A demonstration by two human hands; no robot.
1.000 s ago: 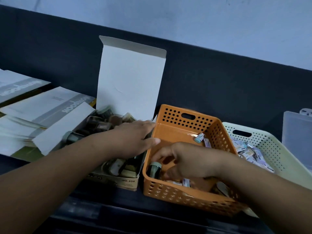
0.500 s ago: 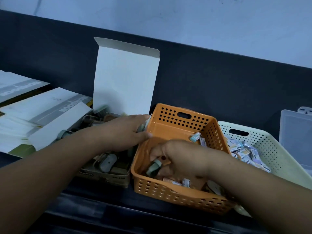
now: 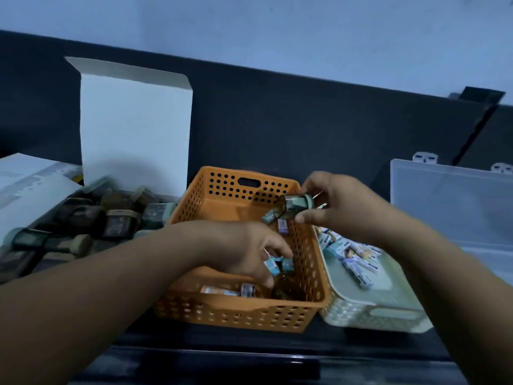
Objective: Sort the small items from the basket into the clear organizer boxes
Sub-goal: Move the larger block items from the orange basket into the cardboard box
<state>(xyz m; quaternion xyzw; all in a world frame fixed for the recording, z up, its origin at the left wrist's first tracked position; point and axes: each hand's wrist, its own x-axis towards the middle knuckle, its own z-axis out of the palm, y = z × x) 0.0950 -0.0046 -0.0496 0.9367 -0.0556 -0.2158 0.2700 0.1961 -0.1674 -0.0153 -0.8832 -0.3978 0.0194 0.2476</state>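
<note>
An orange perforated basket (image 3: pixel 222 195) sits in the middle with a few small packets and a dark vial on its floor. My left hand (image 3: pixel 249 248) reaches down into it, fingers closed on small light-blue packets (image 3: pixel 273 266). My right hand (image 3: pixel 341 207) is raised over the basket's right rim and pinches a small dark vial with a pale green cap (image 3: pixel 293 206), held sideways. A clear organizer box (image 3: pixel 449 207) stands at the far right, its lid upright.
A cream perforated basket (image 3: pixel 374 315) holding several small packets touches the orange one on the right. At left an open cardboard box (image 3: pixel 133 129) with a raised white flap is full of dark vials. White papers (image 3: pixel 25 184) lie far left.
My left hand left the cardboard box and moved into the orange basket onto the packets. My right hand lifted the dark vial out of the basket, up and to the right.
</note>
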